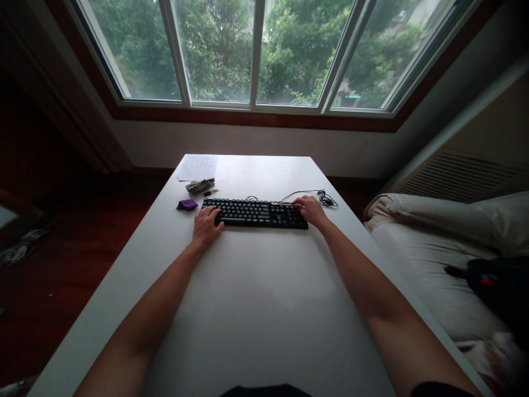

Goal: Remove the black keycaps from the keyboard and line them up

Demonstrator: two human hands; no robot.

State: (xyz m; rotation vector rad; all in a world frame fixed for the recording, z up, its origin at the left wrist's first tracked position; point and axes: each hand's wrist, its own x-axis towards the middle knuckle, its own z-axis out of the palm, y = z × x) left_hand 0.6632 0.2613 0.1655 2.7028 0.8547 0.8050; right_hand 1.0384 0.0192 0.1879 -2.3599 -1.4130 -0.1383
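Note:
A black full-size keyboard [256,213] lies across the white table, its long side facing me. At its left end, my left hand [205,225] is closed on the edge, with fingers over the end keys and the thumb at the front corner. My right hand [311,209] grips the opposite end, its fingertips by the number pad and its thumb hidden. The keyboard's black cable [326,198] lies partly coiled just beyond my right hand. Left of the keyboard sits a small purple cloth [187,204]. Behind that is a clear bag of small dark pieces [200,186].
A printed paper sheet [197,167] lies at the table's far left corner. A small dark stick-like item [210,193] is near the bag. The white table [264,298] stands before a window. To the right is a bed [421,264] with a black bag [496,286].

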